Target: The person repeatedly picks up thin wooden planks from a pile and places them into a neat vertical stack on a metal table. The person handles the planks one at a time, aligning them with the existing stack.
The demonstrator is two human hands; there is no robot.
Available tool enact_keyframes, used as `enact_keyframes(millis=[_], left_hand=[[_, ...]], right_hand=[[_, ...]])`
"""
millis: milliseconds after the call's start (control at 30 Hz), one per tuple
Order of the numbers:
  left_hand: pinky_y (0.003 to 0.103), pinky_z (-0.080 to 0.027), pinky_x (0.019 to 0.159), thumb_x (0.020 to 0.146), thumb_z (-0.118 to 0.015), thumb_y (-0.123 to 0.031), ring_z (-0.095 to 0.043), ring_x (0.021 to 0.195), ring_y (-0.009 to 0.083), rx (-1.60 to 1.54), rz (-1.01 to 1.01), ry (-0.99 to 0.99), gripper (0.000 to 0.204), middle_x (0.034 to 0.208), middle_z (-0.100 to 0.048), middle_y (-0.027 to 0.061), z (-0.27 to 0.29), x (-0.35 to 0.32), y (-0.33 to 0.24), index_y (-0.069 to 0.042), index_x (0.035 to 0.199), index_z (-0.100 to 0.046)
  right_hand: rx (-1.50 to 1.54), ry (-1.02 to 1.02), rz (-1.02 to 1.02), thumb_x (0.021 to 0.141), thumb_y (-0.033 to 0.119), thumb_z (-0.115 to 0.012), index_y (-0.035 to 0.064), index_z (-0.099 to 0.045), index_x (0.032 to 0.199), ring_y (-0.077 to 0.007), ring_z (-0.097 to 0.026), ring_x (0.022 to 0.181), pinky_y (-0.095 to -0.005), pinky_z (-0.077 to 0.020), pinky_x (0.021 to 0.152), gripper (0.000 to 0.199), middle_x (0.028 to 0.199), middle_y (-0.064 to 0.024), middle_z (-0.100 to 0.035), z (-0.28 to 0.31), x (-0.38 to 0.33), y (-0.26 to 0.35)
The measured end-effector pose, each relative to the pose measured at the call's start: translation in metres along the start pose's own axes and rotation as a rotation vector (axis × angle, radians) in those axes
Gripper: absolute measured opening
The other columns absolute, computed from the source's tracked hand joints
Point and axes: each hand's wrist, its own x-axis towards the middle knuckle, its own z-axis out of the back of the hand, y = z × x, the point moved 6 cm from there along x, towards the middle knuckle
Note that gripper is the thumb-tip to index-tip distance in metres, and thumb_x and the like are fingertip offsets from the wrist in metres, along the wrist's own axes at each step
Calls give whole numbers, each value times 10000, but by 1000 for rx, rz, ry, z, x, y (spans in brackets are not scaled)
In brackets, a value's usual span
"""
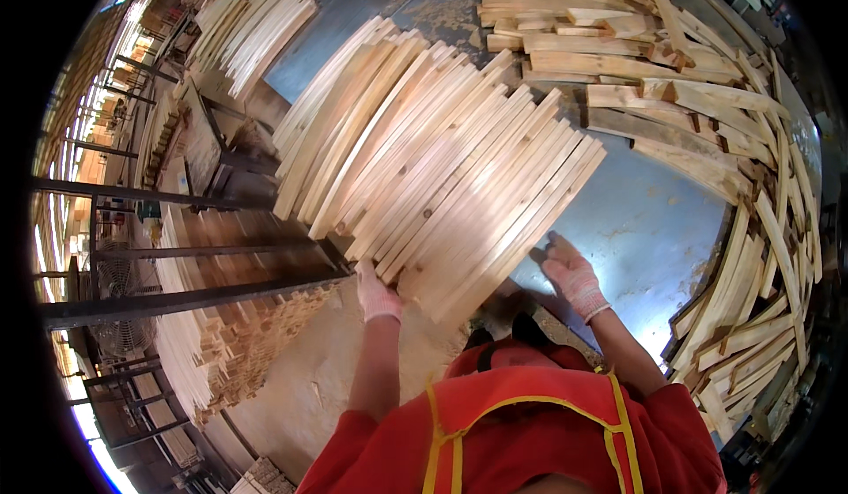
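A wide row of pale wooden strips (442, 172) lies side by side on a blue-grey metal tabletop (654, 203). My left hand (377, 296), in a pinkish-white work glove, rests against the near left ends of the strips. Its visible fingers look stretched out, and some are hidden by the wood. My right hand (572, 275), gloved the same way, is above the tabletop beside the long edge of the nearest strip. The thumb and fingers there are apart with nothing between them. Whether it touches the wood I cannot tell.
Rough boards (609, 48) lie piled along the far right and curve down the right side. Another bundle of strips (256, 35) sits at the far left. Dark metal bars (194, 300) cross on the left, near a tall stack of wood (234, 344) and a fan (122, 295).
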Motion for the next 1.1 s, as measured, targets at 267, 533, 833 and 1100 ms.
enact_keyframes(millis=[267, 533, 833, 1100], left_hand=[[380, -537, 991, 1005, -694, -231, -685, 1150, 243, 1336, -202, 520, 499, 1291, -707, 158, -6, -91, 2, 25, 1424, -601], [476, -464, 1136, 935, -677, -608, -549, 1389, 395, 2021, -450, 653, 923, 1570, -491, 196, -237, -54, 75, -29, 1604, -418], [500, -428, 1194, 844, -776, -566, -493, 1435, 438, 1481, -598, 809, 1046, 1584, -445, 278, -267, -113, 31, 5, 1620, -368], [401, -502, 1072, 846, -882, -201, -597, 1230, 260, 500, -865, 1220, 774, 1376, -585, 156, -307, -207, -108, 24, 1465, -474]], right_hand=[[16, -201, 33, 969, 63, -742, -54, -173, 1669, -272, -440, 1497, -348, -384, 1218, 910, 1679, -186, -382, 35, 3, 74], [-918, -160, -81, 897, 544, -734, -49, -351, 1577, -469, -564, 1355, -482, -473, 1131, 980, 1468, -337, -560, 34, 15, 93], [-216, -344, 350, 818, 248, -866, -20, -468, 1530, -337, -614, 1291, -410, -490, 1106, 859, 1334, -234, -660, 5, -59, 153], [-246, -454, 924, 855, 53, -822, 36, -420, 1584, -255, -544, 1352, -386, -416, 1170, 833, 1427, -119, -561, -57, -176, 290]])
